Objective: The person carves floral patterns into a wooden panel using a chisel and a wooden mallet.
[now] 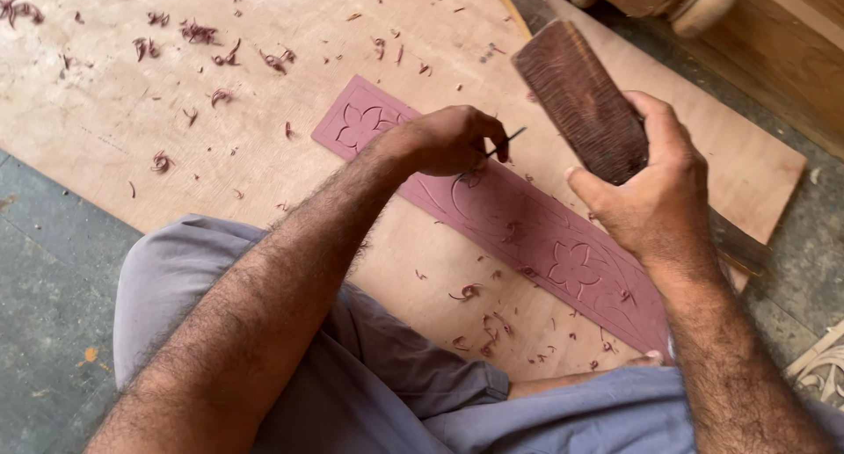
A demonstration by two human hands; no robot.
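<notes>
A long reddish-purple wooden strip [527,230] carved with flower and vine shapes lies diagonally on a plywood board [220,146]. My left hand [453,139] is closed around a thin metal chisel [508,139], whose tip rests on the strip near a curved line. My right hand [655,195] grips a dark, rough wooden mallet block [580,98], raised above and to the right of the chisel. My toes [646,359] press on the strip's near end.
Reddish wood shavings [198,32] are scattered over the board. My grey trouser legs [369,392] fill the foreground. A carved pale wood piece [822,366] lies at the right edge, turned wooden legs [694,1] stand at the top right, and grey floor [53,287] is at the left.
</notes>
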